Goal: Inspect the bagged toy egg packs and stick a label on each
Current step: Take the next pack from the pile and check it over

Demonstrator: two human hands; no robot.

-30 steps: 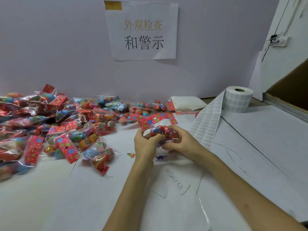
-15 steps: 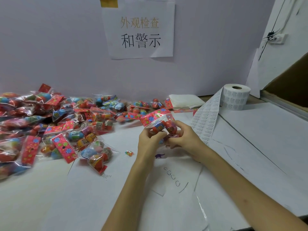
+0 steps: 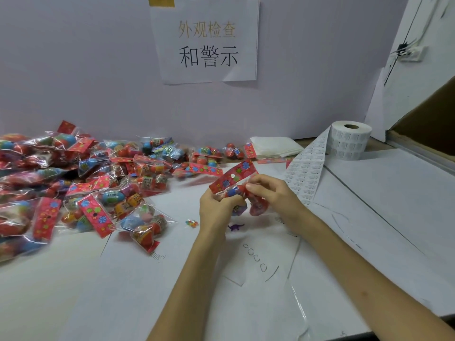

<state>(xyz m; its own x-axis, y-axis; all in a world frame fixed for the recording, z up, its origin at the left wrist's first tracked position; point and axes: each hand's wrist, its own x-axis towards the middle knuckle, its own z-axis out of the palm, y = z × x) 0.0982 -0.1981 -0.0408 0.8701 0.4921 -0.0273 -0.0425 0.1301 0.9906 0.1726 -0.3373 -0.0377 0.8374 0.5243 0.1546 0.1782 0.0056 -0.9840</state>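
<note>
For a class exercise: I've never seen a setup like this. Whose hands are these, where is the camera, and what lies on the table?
No machine here: a person works bare-handed, with a camera on their head looking down. The left hand and right hand together hold one clear pack of toy eggs with a red card. On the table, a pile of such packs lies left; a label roll stands right, its strip trailing toward the hands. A tiny purple dinosaur lies near the hands.

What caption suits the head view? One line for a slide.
Left hand and right hand grip one egg pack, between the pack pile and the label roll.
</note>
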